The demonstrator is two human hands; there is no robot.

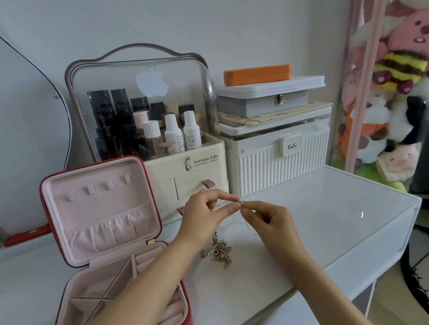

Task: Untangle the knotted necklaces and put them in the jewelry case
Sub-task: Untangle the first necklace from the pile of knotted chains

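Note:
My left hand (207, 213) and my right hand (267, 219) meet above the white table, both pinching a thin silver necklace (237, 202) between thumb and fingertips. Its fine chain hangs down from my fingers toward the table. Below my hands a tangle of gold necklaces (220, 252) with small pendants lies on the tabletop. The red jewelry case (64, 315) stands open at the left, its pink lid upright with hooks and a pocket, its pink tray split into compartments. My left forearm crosses over the case's right corner.
A cosmetics organizer (189, 166) with a clear dome and bottles stands behind my hands. A ribbed white storage box (276, 162) with grey and orange boxes stacked on it is beside it. Plush toys (399, 75) hang at the right, past the table's edge (384, 243).

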